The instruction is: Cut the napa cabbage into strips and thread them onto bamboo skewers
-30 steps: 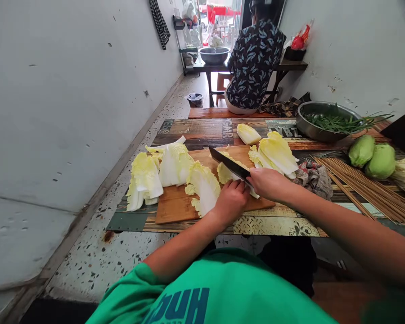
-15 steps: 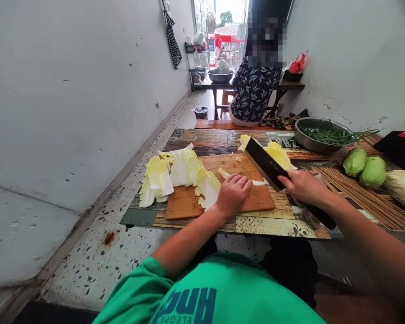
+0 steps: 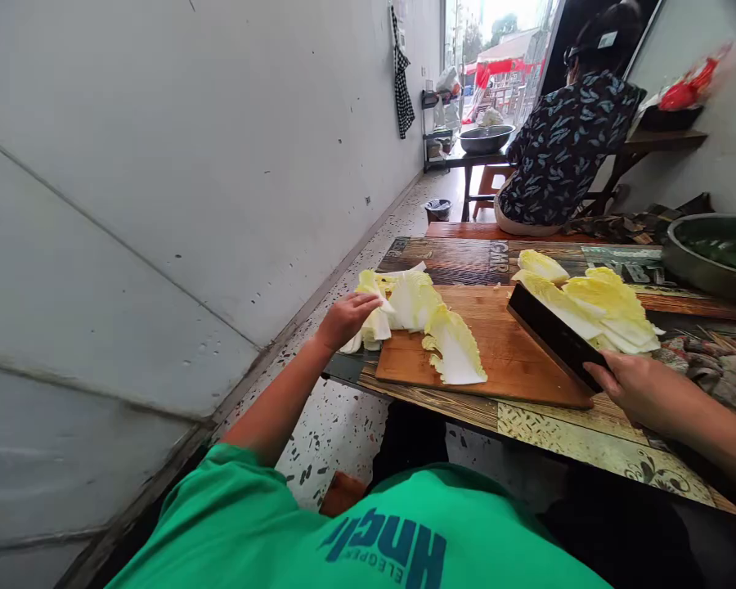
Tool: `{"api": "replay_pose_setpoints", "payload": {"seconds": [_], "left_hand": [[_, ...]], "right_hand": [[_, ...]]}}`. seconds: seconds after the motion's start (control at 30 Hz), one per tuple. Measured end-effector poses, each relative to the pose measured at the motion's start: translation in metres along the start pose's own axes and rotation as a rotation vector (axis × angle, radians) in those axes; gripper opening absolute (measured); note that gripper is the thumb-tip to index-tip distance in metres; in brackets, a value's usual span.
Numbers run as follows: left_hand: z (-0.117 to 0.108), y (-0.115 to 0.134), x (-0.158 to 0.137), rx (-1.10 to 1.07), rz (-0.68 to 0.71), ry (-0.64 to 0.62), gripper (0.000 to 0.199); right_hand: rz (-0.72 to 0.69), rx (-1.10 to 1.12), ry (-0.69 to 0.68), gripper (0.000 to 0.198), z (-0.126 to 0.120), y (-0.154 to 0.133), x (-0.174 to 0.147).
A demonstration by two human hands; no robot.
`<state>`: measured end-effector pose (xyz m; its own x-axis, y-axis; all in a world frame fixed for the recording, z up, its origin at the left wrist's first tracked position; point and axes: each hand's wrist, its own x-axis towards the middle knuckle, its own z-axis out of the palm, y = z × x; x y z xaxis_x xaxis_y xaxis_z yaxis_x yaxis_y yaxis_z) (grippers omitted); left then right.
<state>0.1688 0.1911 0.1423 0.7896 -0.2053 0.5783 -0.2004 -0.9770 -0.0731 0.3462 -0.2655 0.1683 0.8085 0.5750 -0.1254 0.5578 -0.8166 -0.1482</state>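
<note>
While crinkled leaves overlap, a rectangular cleaver slants.

The place looks like a small eatery: a cutting board with a cabbage leaf lies close to the near edge of the table, a second table stands beyond the far edge, and outside there is a red canopy.

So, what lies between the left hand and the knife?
In the head view: cabbage leaves, then a stretch of cutting board, before the knife.
</note>
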Motion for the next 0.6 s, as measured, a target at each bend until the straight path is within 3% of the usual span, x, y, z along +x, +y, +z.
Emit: {"api": "replay_pose_setpoints", "payload": {"seconds": [0.07,0.17,0.27,0.37,0.47,0.6], "left_hand": [[0.009,-0.012,-0.015,0.023,-0.011,-0.114,0.03],[0.009,-0.005,-0.023,0.054,-0.029,-0.179,0.032],[0.001,0.026,-0.015,0.111,-0.01,-0.141,0.038],[0.002,0.066,0.002,0.082,0.26,-0.182,0.043],[0.02,0.099,0.024,0.062,0.477,-0.199,0.037],[0.059,0.139,0.056,0.05,0.509,-0.215,0.023]], "right_hand": [[0.025,0.01,-0.044,0.034,-0.001,-0.003,-0.002],[0.065,0.028,-0.104,0.035,-0.005,-0.007,-0.005],[0.073,0.027,-0.094,0.035,-0.007,-0.008,-0.005],[0.065,0.001,-0.076,0.034,-0.004,-0.006,-0.004],[0.048,-0.04,-0.033,0.029,-0.001,-0.006,-0.006],[0.081,-0.023,-0.032,0.025,-0.008,-0.014,-0.017]]}}
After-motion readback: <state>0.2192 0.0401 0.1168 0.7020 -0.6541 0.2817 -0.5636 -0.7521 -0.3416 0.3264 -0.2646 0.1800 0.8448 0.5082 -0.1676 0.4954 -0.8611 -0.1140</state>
